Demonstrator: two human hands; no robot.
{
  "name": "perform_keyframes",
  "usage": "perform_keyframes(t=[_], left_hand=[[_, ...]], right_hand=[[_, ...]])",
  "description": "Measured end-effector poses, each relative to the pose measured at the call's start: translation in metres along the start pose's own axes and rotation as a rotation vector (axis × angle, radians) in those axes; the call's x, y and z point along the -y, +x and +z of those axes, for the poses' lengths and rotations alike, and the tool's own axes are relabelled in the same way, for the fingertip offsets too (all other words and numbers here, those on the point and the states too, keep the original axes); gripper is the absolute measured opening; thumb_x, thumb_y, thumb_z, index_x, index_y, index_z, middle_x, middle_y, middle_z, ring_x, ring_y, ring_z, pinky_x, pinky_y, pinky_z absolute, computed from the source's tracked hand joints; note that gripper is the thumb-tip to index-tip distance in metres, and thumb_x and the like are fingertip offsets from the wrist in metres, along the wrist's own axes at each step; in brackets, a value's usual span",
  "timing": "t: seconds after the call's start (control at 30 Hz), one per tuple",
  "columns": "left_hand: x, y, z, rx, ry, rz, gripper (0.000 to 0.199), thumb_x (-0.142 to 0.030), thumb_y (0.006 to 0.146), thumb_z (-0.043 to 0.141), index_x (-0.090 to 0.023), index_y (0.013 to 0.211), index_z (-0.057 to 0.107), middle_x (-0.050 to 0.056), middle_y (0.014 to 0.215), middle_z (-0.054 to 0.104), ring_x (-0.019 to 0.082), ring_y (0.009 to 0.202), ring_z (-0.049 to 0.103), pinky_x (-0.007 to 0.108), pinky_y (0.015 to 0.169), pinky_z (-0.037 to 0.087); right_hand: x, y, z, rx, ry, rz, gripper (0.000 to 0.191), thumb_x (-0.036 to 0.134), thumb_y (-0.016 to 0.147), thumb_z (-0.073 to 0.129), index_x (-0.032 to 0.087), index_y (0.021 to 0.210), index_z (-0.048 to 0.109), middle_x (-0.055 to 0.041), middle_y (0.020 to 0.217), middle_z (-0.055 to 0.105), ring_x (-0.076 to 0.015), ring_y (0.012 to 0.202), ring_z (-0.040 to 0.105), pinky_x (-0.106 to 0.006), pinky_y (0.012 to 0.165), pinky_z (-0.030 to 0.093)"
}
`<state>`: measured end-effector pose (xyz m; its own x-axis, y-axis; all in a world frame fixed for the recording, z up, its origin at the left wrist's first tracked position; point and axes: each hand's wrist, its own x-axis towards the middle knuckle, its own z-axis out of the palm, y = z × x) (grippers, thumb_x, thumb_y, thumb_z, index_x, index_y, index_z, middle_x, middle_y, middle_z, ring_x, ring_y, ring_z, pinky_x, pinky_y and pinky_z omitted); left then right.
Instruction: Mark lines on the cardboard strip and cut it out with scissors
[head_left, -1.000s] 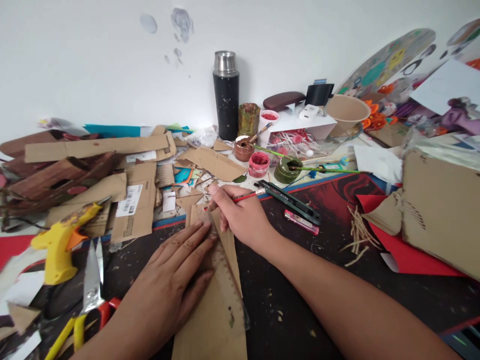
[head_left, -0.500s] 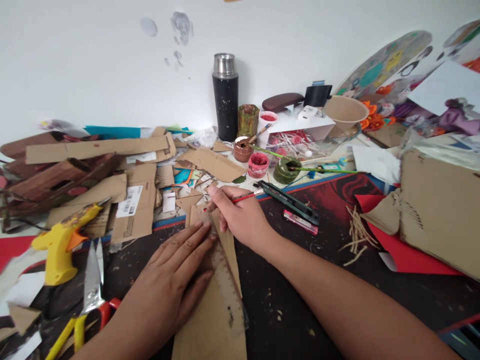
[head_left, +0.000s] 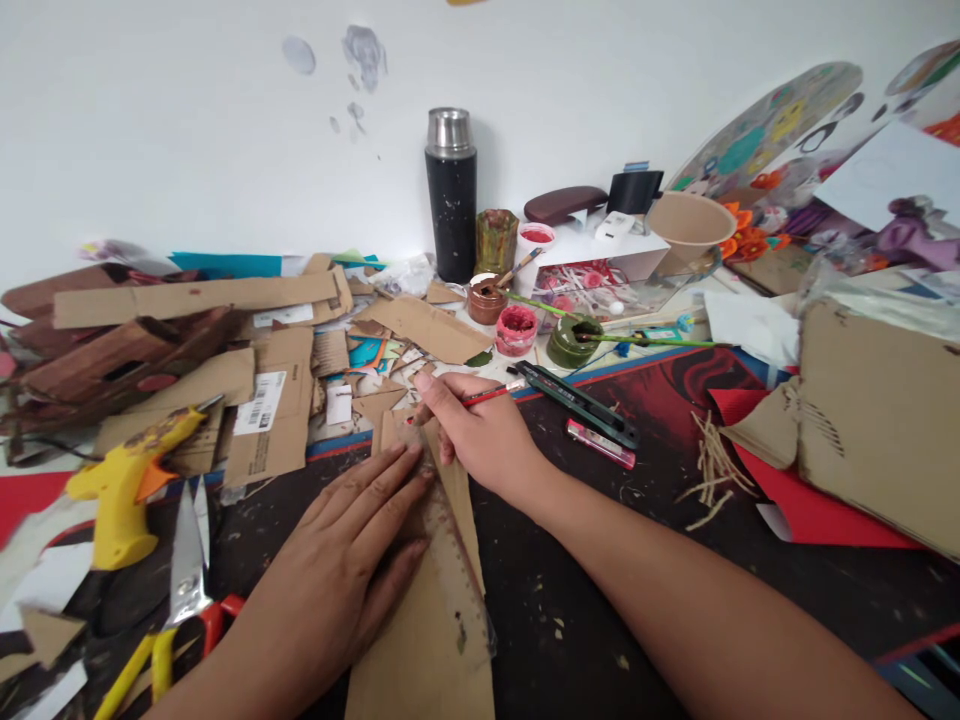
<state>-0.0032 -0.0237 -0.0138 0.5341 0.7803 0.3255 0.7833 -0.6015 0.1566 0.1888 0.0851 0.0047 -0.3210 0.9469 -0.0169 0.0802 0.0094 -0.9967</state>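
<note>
My left hand [head_left: 356, 535] lies flat with its fingers stretched out, pressing a clear, paint-smudged ruler [head_left: 456, 575] onto a long strip of brown cardboard [head_left: 420, 675]. The ruler runs aslant along the strip. My right hand [head_left: 491, 440] is closed around a slim red pencil [head_left: 489, 395] near the strip's far end, just beyond my left fingertips. The pencil's tip is hidden behind my fingers. To the right of that hand are a dark green box cutter [head_left: 577, 405] and a small pink case [head_left: 600, 443].
On the left lie a yellow glue gun [head_left: 124, 500], scissors [head_left: 187, 580] and cardboard scraps [head_left: 270, 420]. Paint pots [head_left: 516, 332] and a black flask [head_left: 451, 210] stand at the back. A cardboard box [head_left: 885, 430] and twine pieces [head_left: 716, 465] are on the right.
</note>
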Motion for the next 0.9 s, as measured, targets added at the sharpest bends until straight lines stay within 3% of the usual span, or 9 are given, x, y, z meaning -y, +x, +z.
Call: perform_keyframes(t=[0.53, 0.9], left_hand=[[-0.001, 0.0005, 0.0004, 0.01, 0.008, 0.003, 0.05, -0.034, 0.111, 0.054, -0.018, 0.158, 0.055, 0.013, 0.164, 0.062, 0.033, 0.156, 0.053, 0.052, 0.12, 0.053], [-0.0017, 0.0007, 0.0009, 0.001, 0.019, 0.005, 0.05, -0.033, 0.111, 0.054, -0.018, 0.158, 0.056, 0.014, 0.163, 0.063, 0.033, 0.155, 0.053, 0.052, 0.121, 0.052]], right_hand=[[-0.0052, 0.0001, 0.0018, 0.001, -0.015, -0.03, 0.047, 0.052, 0.112, 0.059, 0.021, 0.079, 0.07, 0.0032, 0.061, 0.064, -0.0133, 0.057, 0.064, -0.024, 0.061, 0.047], [-0.0027, -0.0007, 0.0017, 0.01, -0.002, -0.017, 0.046, 0.049, 0.113, 0.06, 0.02, 0.079, 0.069, 0.0043, 0.059, 0.062, -0.0114, 0.05, 0.058, -0.024, 0.057, 0.045]])
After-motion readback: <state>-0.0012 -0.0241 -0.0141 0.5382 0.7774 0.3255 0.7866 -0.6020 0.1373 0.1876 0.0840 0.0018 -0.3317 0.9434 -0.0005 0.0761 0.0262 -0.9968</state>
